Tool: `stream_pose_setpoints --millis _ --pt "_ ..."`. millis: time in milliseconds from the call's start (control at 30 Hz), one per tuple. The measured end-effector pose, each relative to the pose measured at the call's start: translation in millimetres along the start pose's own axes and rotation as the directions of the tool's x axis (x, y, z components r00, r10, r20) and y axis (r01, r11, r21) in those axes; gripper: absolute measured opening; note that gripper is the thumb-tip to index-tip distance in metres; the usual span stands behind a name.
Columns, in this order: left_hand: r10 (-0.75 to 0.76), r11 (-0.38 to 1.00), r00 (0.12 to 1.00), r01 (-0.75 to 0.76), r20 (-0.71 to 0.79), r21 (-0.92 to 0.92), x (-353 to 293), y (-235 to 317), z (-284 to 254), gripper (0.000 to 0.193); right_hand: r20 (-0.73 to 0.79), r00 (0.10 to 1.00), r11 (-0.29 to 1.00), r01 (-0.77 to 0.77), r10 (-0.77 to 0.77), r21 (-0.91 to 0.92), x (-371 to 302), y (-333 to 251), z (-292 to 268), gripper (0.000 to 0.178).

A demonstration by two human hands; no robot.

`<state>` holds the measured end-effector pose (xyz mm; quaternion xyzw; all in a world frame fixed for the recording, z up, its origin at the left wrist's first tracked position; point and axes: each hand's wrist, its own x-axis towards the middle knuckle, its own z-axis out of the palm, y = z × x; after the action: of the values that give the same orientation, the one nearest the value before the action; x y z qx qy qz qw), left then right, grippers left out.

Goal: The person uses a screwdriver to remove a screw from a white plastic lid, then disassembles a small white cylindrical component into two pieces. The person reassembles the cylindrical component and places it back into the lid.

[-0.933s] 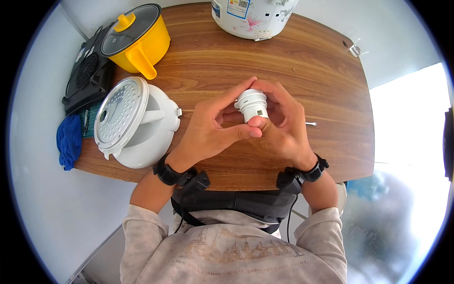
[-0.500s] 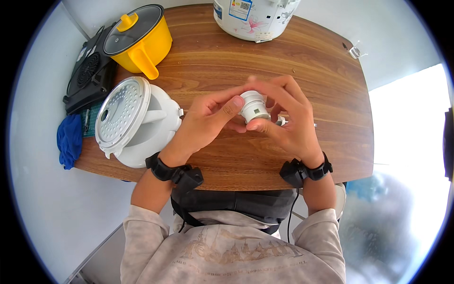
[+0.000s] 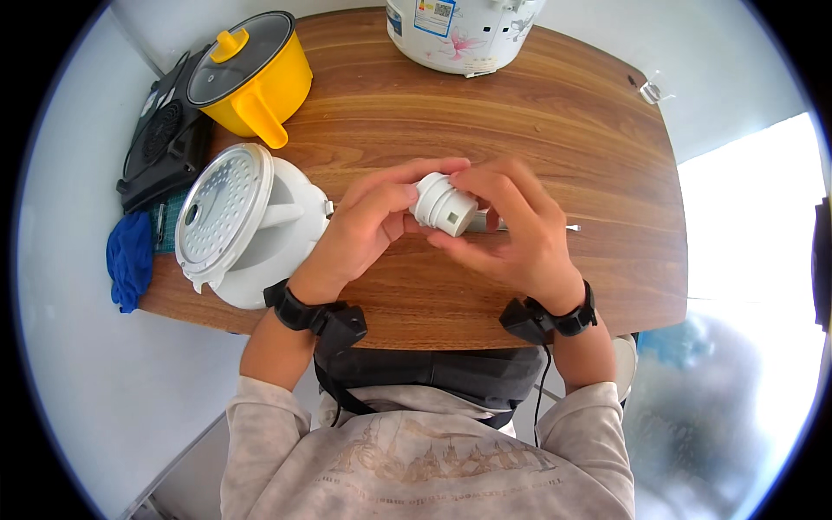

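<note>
Between my two hands, above the wooden table, is a small white cylindrical plastic part (image 3: 445, 206) with stepped rings and a little square opening in its side. It is tilted, its plain end toward me and the right. My left hand (image 3: 368, 212) grips its left side with thumb and fingers. The fingers of my right hand (image 3: 520, 212) close around its top and right edge. Below my right hand lies a thin tool (image 3: 573, 228) with a metal tip, mostly hidden by the hand. Whether the right fingers touch that tool cannot be seen.
A white appliance lid (image 3: 299, 221) with a perforated metal plate stands on the left. Behind it are a yellow pot (image 3: 277, 87), a black device (image 3: 165, 143) and a blue cloth (image 3: 130, 260). A white flowered rice cooker (image 3: 459, 43) stands at the far edge of the table (image 3: 598, 139).
Both hands have shifted slightly left with the white part. The part has turned, and its plain end now points more toward me and the right. The thin tool shows more beside my right hand.
</note>
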<state>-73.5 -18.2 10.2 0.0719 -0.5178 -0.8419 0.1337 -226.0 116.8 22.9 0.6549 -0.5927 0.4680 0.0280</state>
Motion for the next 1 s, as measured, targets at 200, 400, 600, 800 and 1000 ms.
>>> stream_pose_setpoints --millis 200,400,600,800,1000 --pt "0.054 0.949 0.989 -0.009 -0.135 0.314 2 -7 2 0.042 0.118 0.993 1.0 -0.004 0.002 0.02 -2 -1 -1 0.043" --pt "-0.169 0.923 0.964 0.228 -0.207 0.311 -1 -5 4 0.049 0.125 0.992 0.997 0.014 -0.023 0.077 -5 0 6 0.038" --pt "-0.06 0.914 0.99 0.105 -0.126 0.391 -2 -11 2 0.044 0.167 0.984 0.997 0.06 -0.069 0.056 -6 -5 6 0.029" --pt "0.184 0.831 0.982 -0.13 -0.047 0.541 -4 -14 1 0.039 0.123 0.99 0.989 0.048 -0.066 0.142 -4 -9 8 0.029" --pt "0.247 0.765 0.968 -0.171 -0.037 0.621 -8 -5 9 0.048 0.126 0.992 0.983 -0.009 -0.014 0.181 -8 -12 5 0.033"
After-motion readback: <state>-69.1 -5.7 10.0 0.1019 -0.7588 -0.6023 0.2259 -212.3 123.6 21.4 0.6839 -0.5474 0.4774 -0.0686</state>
